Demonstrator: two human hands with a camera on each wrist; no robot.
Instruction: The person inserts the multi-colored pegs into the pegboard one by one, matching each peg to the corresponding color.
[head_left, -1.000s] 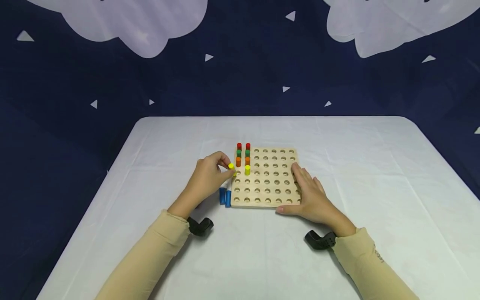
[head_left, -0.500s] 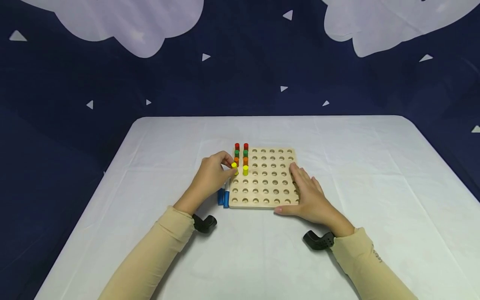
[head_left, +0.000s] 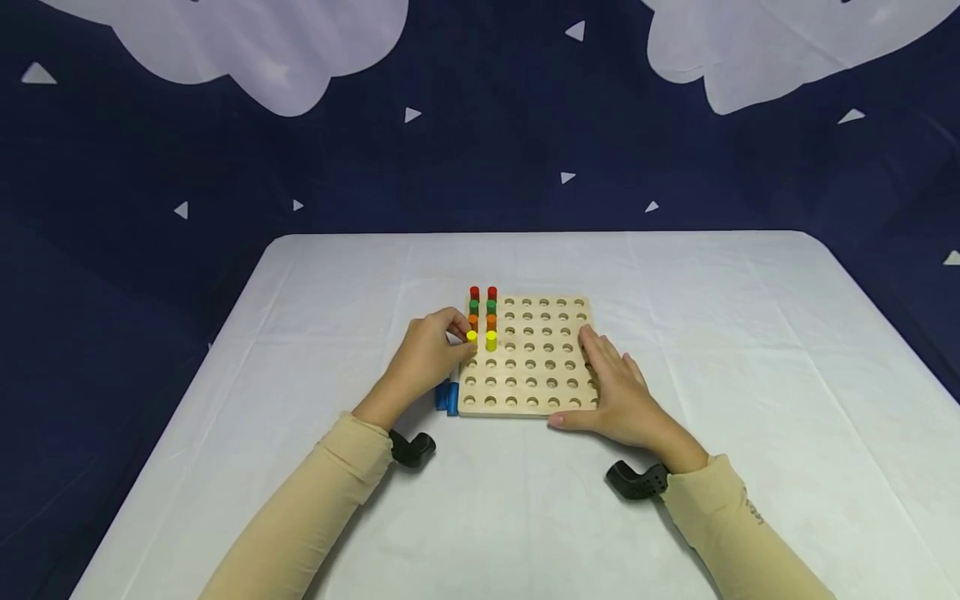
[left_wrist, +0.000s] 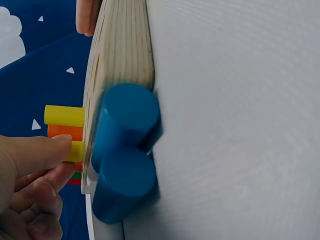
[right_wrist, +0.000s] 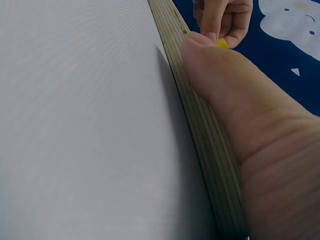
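Note:
A square wooden pegboard (head_left: 521, 392) with rows of holes lies on the table. My left hand (head_left: 429, 350) pinches a yellow peg (head_left: 472, 337) between thumb and fingers at the board's left column. In the left wrist view this yellow peg (left_wrist: 76, 151) stands upright from the board, its lower end at the surface. Beside it stands a second yellow peg (head_left: 491, 341). Behind are pairs of orange pegs (head_left: 491, 322), green pegs (head_left: 491, 307) and red pegs (head_left: 492, 292). My right hand (head_left: 618, 396) rests at the board's front right corner, fingers extended along the right side, thumb (right_wrist: 220, 70) against the front edge.
Two blue pegs (left_wrist: 131, 107) lie on the white table (head_left: 517, 508) against the board's left side, partly under my left hand in the head view. A dark blue cloth (head_left: 480, 167) with clouds and triangles hangs behind the table.
My left hand has moved slightly right with the yellow peg. The peg, tilted above the board before, now stands lower and upright in the left column. My right hand stays at the corner.

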